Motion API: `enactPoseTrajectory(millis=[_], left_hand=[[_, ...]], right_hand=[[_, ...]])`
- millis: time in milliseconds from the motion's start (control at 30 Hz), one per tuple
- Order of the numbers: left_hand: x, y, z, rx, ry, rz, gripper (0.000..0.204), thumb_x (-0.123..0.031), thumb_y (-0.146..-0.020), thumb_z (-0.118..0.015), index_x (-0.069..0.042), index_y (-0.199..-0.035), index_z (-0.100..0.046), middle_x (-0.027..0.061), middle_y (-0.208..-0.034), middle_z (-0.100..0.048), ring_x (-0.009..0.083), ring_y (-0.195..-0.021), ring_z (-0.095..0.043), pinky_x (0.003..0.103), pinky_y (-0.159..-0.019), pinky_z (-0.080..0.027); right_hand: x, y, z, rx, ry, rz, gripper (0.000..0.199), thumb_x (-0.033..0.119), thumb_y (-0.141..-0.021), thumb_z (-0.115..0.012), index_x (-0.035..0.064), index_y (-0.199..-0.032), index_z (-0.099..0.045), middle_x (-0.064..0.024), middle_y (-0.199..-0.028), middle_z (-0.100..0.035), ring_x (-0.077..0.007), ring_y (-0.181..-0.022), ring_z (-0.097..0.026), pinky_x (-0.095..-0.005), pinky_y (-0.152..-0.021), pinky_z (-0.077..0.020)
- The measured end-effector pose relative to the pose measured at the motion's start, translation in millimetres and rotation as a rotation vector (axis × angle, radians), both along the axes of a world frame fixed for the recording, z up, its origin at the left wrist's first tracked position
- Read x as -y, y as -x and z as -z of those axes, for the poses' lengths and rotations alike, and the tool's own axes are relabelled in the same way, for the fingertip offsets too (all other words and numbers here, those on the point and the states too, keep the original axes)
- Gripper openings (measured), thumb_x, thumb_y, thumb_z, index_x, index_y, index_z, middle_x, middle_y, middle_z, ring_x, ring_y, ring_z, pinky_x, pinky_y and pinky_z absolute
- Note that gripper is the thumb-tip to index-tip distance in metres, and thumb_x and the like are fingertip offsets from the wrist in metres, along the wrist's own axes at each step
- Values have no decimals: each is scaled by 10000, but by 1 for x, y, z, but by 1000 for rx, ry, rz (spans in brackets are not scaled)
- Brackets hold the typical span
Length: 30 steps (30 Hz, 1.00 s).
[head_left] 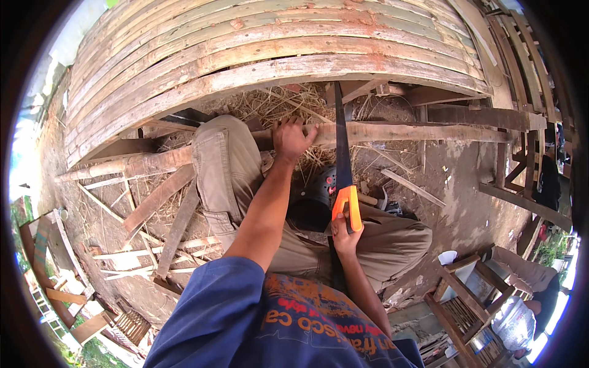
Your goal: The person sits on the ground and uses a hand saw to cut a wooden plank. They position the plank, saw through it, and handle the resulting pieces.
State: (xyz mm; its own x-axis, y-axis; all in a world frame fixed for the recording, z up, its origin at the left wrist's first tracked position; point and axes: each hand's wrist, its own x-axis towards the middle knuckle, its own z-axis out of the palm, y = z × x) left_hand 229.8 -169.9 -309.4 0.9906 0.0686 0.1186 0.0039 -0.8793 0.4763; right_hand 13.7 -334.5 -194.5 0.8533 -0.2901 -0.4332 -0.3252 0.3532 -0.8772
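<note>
Item: hand saw with orange plastic handle and dark narrow blade (342, 159). It stands nearly upright across a long weathered wooden batten (392, 132), blade tip reaching up under the front edge of the bench.

Right hand (345, 232): fingers wrapped tight round the orange handle from below.

Left hand (291, 138): fingers curled over the top of the batten, pressing it down just left of the blade.

Support: the batten runs left to right below the slatted bamboo bench (245, 55), whose front edge overhangs it. The person's khaki-trousered left knee (222, 159) lies over the batten's left part, beside the left hand.

Surroundings: dry straw (288, 104) heaped under the bench behind the batten; loose wooden offcuts and strips (162, 214) scattered on the dirt floor (472, 208) to the left; a dark round object (319, 190) between the knees, kind not clear; wooden frames (466, 294) at lower right; upright timber posts (521, 122) at the right.

Obstruction: the bench edge sits close above the blade tip.
</note>
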Motion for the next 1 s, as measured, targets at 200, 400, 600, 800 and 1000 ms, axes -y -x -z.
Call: enactPoseTrajectory(millis=[200, 400, 600, 800, 1000], left_hand=[[-8, -1, -4, -149, -34, 61, 653, -579, -875, -591, -40, -1238, -650, 243, -1388, -547, 382, -1398, -409, 604, -1135, -242], [14, 14, 11, -204, -59, -65, 739, -587, -860, -608, -36, -1351, -557, 216, -1508, -410, 380, -1458, -285, 614, -1203, -64], [13, 11, 4, -309, -20, -64, 659, -500, -844, -705, -42, -1300, -573, 207, -1468, -454, 351, -1435, -327, 593, -1213, -42], [15, 10, 6, -243, -75, -56, 606, -495, -826, -729, -50, -1213, -589, 210, -1343, -528, 363, -1372, -384, 609, -1190, -72], [15, 8, 11, -286, -67, -58, 620, -490, -821, -744, -68, -1243, -578, 203, -1345, -512, 377, -1360, -380, 601, -1174, -84]], right_hand=[[1, -12, 43, 77, 296, -174, 247, 92, -933, -674, 10, -732, -558, 17, -597, -497, -54, -557, -434, -291, -491, -363], [1, -15, 42, 61, 540, -419, 191, 131, -875, -728, -22, -803, -638, -104, -624, -593, -165, -595, -605, -334, -588, -478], [-7, -22, 29, 120, 689, -471, 228, 155, -893, -727, -24, -960, -602, -224, -810, -648, -446, -773, -659, -430, -664, -524], [-2, -18, 32, 122, 670, -408, 181, 140, -939, -689, -9, -947, -586, -218, -790, -630, -450, -731, -631, -436, -637, -509], [0, -10, 45, 131, 599, -366, 203, 152, -950, -676, -11, -1036, -592, -239, -880, -645, -460, -832, -634, -463, -709, -516]])
